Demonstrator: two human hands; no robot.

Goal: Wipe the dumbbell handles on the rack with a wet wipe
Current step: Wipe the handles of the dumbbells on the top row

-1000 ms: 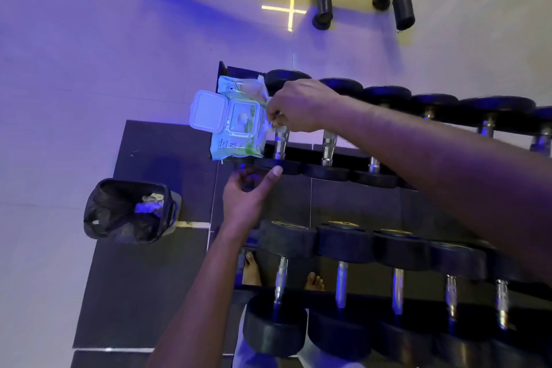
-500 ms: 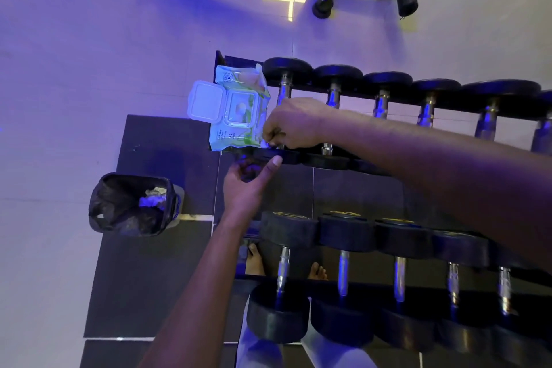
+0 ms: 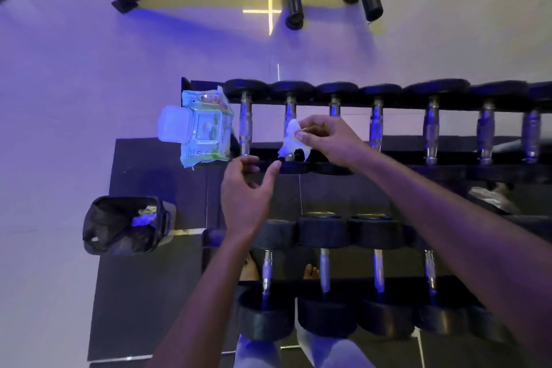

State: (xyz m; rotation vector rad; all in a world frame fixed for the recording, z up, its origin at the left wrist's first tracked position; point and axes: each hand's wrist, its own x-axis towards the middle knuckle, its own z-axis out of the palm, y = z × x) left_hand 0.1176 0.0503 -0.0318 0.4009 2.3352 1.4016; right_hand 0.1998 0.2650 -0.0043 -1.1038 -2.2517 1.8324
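Observation:
A two-tier rack holds rows of black dumbbells with chrome handles. My right hand pinches a white wet wipe in front of the second handle of the upper row. The wipe hangs down from my fingers. My left hand hovers just below it, fingers spread and loosely bent, holding nothing. The first upper handle stands bare beside a green wet wipe pack, which lies with its lid flipped open at the rack's left end.
A black-lined bin with used wipes stands on the floor left of the rack. The lower row of dumbbells lies under my forearms. My bare feet show through the rack. Gym equipment stands on the floor beyond.
My right hand has moved right from the first handle beside the pack to the second handle, and the wipe now hangs visibly from its fingers. My left hand has shifted slightly right.

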